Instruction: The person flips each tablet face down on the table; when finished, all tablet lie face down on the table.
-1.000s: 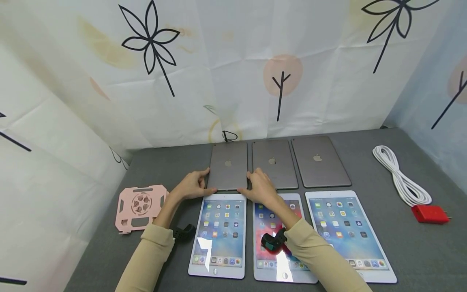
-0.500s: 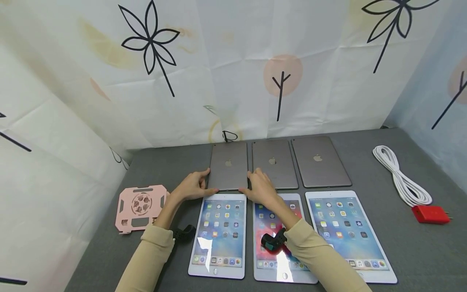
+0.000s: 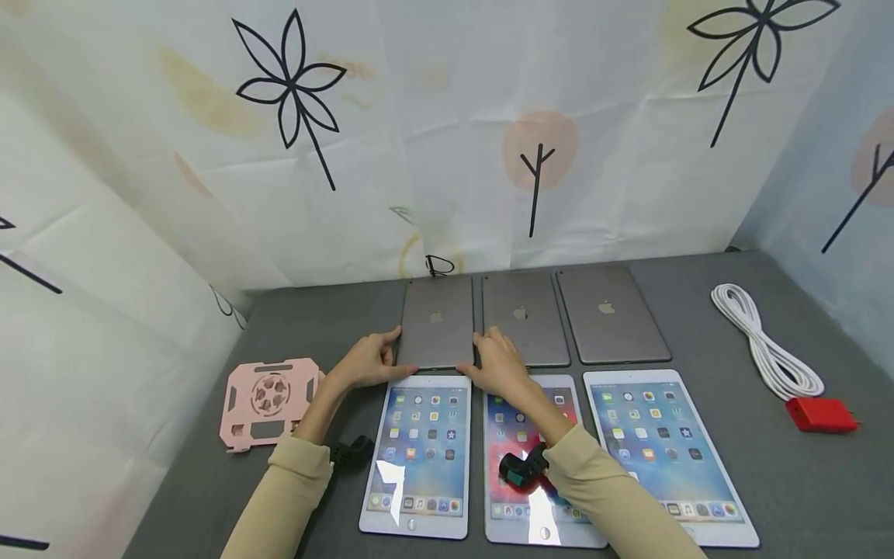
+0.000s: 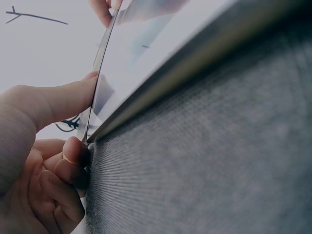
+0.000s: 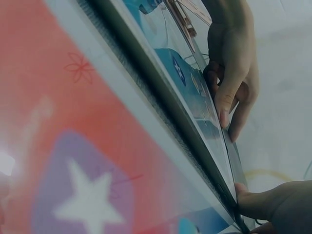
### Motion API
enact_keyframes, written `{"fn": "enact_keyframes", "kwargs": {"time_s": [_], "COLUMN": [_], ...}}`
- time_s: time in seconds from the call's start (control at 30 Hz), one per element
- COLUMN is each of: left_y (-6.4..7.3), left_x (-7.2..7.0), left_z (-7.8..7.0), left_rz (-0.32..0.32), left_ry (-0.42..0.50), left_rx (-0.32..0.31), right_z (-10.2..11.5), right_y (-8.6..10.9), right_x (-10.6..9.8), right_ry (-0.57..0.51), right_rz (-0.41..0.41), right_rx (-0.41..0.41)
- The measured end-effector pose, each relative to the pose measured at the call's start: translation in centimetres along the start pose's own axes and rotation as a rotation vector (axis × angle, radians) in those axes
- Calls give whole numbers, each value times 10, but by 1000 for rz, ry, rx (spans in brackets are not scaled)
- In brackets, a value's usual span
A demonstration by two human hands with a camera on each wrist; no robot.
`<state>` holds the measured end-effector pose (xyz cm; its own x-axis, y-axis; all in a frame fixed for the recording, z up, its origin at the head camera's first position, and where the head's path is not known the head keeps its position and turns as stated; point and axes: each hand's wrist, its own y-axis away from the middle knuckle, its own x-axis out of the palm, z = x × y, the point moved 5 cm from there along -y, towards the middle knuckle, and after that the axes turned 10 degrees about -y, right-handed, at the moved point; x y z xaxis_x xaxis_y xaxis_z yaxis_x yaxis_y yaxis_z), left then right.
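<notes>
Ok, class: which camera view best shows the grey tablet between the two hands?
The head view: the grey tablet shows its back and logo there, with the left hand and right hand at its near corners. Both wrist views catch only a narrow, slanted strip of it, beyond a lit-screen tablet.

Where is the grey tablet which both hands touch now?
In the head view, that grey tablet is leftmost in the back row, directly behind a lit tablet.
</notes>
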<state>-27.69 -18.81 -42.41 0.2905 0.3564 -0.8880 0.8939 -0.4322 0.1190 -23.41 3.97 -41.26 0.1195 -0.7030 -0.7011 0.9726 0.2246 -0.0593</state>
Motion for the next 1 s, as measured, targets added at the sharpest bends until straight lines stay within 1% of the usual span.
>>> {"fn": "enact_keyframes", "kwargs": {"time_s": [0.13, 0.23, 0.33, 0.4, 0.5, 0.6, 0.7, 0.87, 1.0], "left_y": [2, 4, 6, 6, 7, 6, 3, -4, -12], "left_x": [-1, -2, -3, -4, -8, -12, -11, -1, 7], "left_z": [-2, -7, -13, -18, -27, -44, -63, -95, -121], "left_rz": [-2, 5, 14, 8, -16, -22, -9, 17, 27], "left_ry": [1, 14, 27, 21, 21, 32, 37, 34, 33], "left_rx": [-1, 21, 51, 69, 95, 123, 158, 241, 291], "right_z": [0, 0, -2, -4, -8, -14, -22, -38, -52], "right_y": [1, 3, 8, 12, 21, 32, 43, 61, 75], "right_x": [0, -2, -5, -10, -20, -35, -51, -76, -92], "right_ry": [-15, -42, -71, -90, -90, -69, -39, -3, 29], "right_rz": [-8, 6, 38, 64, 82, 78, 63, 34, 1], "right_rx": [-10, -15, -18, -20, -41, -63, -87, -117, -115]}}
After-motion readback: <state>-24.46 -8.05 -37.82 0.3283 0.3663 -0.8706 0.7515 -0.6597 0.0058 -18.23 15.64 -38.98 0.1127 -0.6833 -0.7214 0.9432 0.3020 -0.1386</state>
